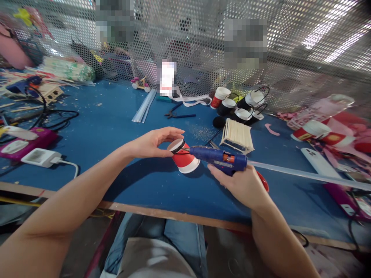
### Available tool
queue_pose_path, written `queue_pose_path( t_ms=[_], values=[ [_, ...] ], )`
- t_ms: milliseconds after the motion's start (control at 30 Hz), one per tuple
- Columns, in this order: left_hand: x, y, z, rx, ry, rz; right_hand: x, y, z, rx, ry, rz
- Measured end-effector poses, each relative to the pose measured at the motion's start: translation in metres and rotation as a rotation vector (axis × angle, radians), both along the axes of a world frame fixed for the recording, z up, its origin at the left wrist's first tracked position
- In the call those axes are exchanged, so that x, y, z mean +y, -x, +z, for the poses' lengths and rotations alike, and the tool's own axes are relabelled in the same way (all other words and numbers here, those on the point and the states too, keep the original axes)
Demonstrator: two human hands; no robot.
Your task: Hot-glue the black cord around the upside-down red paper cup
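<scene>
My left hand (155, 142) is closed on a red and white paper cup (185, 159), which tilts above the blue tabletop. A black band runs around the cup's edge near my fingers. In my right hand (242, 181) is a blue hot glue gun (218, 157), its nozzle pointing left and meeting the cup near the black band. From the gun's back end a long clear glue stick (307, 172) sticks out to the right. A red round object (263, 181) shows partly behind my right wrist.
Black-and-white cups with cord handles (251, 101) stand at the back right, near a small wooden-stick stand (237, 135). Blue-handled pliers (181, 115) and loose glue sticks (145, 106) lie mid-table. Purple power strips (43, 141) with cables sit left and right. Perforated metal mesh (197, 46) closes the back.
</scene>
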State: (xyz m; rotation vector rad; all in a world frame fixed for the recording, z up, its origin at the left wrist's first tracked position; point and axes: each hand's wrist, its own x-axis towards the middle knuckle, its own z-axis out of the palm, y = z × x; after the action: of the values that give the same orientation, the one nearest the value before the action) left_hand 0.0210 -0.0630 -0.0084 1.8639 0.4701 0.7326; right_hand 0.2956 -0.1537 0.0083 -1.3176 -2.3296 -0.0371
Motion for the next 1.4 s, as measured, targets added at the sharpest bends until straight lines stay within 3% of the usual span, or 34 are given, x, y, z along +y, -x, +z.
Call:
queue_pose_path(
  t_ms=[267,433,633,833,1067,1400],
  values=[
    [0.0,0.0,-0.001,-0.013,-0.004,0.012,-0.001,0.009,0.012,0.027,-0.03,-0.001],
    [0.001,-0.002,-0.002,-0.013,0.014,0.046,-0.008,0.022,0.02,0.129,0.056,-0.047],
    [-0.001,-0.003,-0.001,0.002,0.041,0.088,-0.014,0.031,0.014,0.301,0.211,-0.136],
    [0.0,-0.003,0.0,0.007,0.028,0.095,-0.013,0.03,0.012,0.273,0.21,-0.127],
    [0.002,-0.001,-0.001,-0.009,0.007,0.025,-0.005,0.013,0.013,0.124,0.07,-0.076],
    [0.002,-0.001,-0.003,-0.027,-0.007,0.009,0.001,0.008,0.008,0.104,0.076,-0.116]
  ],
)
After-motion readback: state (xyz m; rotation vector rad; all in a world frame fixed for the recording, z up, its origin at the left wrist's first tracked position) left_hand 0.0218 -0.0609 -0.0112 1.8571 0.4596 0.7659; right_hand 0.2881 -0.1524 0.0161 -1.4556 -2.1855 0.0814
